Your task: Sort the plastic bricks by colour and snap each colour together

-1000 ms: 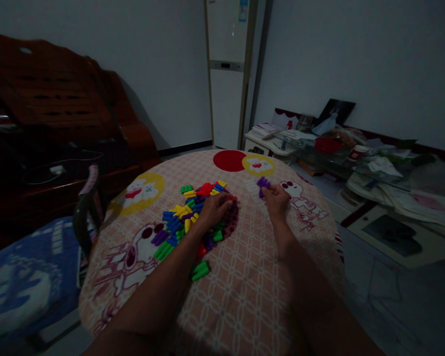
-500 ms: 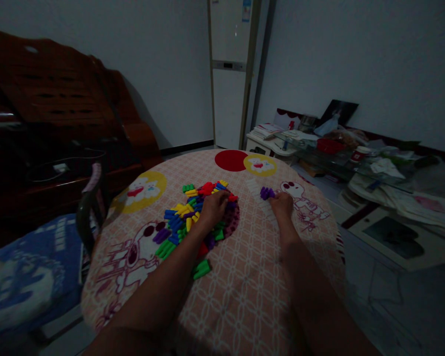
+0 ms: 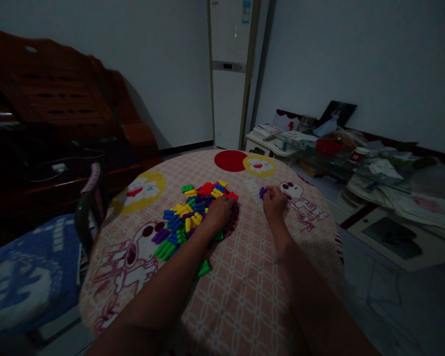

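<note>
A pile of small plastic building pieces (image 3: 188, 210) in red, yellow, blue, green and purple lies on the patterned tablecloth (image 3: 241, 287). My left hand (image 3: 219, 213) rests over the pile's right side, its fingers bent down beside a red piece (image 3: 234, 197); what they hold, if anything, is hidden. To the right, my right hand (image 3: 275, 201) pinches a purple building piece (image 3: 262, 193) between thumb and fingers. Just left of that purple piece lies a whitish ridged strip (image 3: 251, 187), partly behind the hand. One green piece (image 3: 203, 268) sits apart, near my left forearm.
A chair with a blue cushion (image 3: 33, 267) stands at the table's left, and a dark wooden sofa (image 3: 59, 94) behind it. On the right, a low glass-topped cabinet (image 3: 385, 232) carries papers, bags and a cup (image 3: 359, 155). A tall white unit (image 3: 228, 104) fills the corner.
My right hand has moved slightly left and its fingers now cover more of the purple piece. My left hand has shifted a little right and nearer me, flatter over the pile.
</note>
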Tool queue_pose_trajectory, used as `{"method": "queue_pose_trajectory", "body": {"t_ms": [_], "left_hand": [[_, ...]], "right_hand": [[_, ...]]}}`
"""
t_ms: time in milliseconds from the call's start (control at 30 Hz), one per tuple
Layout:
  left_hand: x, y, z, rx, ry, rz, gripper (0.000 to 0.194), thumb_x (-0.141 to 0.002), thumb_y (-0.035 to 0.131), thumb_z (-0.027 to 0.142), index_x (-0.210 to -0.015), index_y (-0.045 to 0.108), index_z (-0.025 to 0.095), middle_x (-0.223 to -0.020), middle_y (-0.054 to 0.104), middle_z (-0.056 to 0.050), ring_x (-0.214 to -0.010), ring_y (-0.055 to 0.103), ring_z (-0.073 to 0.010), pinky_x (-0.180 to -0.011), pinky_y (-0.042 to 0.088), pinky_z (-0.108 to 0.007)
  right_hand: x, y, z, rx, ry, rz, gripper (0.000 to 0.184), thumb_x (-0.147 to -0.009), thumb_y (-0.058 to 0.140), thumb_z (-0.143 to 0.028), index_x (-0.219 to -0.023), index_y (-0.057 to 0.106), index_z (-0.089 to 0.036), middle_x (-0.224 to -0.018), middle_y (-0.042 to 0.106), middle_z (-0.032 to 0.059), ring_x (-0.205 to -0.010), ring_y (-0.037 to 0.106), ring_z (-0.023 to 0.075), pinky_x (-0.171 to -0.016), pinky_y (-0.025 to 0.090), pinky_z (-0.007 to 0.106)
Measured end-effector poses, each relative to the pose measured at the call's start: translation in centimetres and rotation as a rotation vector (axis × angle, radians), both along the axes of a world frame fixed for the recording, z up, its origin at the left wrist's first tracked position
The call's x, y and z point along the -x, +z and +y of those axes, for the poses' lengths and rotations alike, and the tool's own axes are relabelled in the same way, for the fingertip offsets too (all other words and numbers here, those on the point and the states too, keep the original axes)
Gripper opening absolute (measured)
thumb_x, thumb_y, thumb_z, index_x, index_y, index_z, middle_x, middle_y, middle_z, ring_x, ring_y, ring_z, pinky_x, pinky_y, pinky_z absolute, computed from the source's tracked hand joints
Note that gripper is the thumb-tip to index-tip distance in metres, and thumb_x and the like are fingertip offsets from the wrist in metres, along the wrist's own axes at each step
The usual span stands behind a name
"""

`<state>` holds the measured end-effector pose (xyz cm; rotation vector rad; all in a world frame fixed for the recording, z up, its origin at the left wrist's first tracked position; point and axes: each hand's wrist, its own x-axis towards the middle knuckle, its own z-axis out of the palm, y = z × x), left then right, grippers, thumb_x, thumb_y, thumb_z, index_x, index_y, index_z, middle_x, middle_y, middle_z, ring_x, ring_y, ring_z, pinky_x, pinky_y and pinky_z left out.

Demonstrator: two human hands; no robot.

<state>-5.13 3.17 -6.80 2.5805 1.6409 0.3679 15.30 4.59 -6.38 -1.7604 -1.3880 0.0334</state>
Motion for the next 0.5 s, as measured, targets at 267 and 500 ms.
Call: {"method": "queue_pose_trajectory", "body": {"t_ms": [267, 500], "left_hand": [[0.5, -0.3, 0.3, -0.026, -0.022, -0.229, 0.023, -0.094, 0.049, 0.022, -0.116, 0.054, 0.019, -0.109, 0.069, -0.011, -0.105, 0.064, -0.0249, -0.089, 0.050, -0.035], [0.6, 0.0, 0.5, -0.005, -0.120, -0.523, 0.021, -0.092, 0.048, 0.017, -0.112, 0.054, 0.019, -0.099, 0.071, -0.008, -0.096, 0.068, -0.0219, -0.086, 0.050, -0.034]], "right_hand": [[3.5, -0.9, -0.5, 0.094, 0.592, -0.016, 0.031, -0.080, 0.053, -0.015, -0.098, 0.078, -0.017, -0.085, 0.075, 0.0047, -0.076, 0.066, 0.0165, -0.075, 0.047, 0.025], [3.4, -0.8, -0.5, 0.135, 0.708, 0.136, 0.030, -0.076, 0.057, -0.019, -0.098, 0.078, -0.016, -0.066, 0.064, -0.0022, -0.061, 0.055, 0.0119, -0.063, 0.042, 0.022]]}}
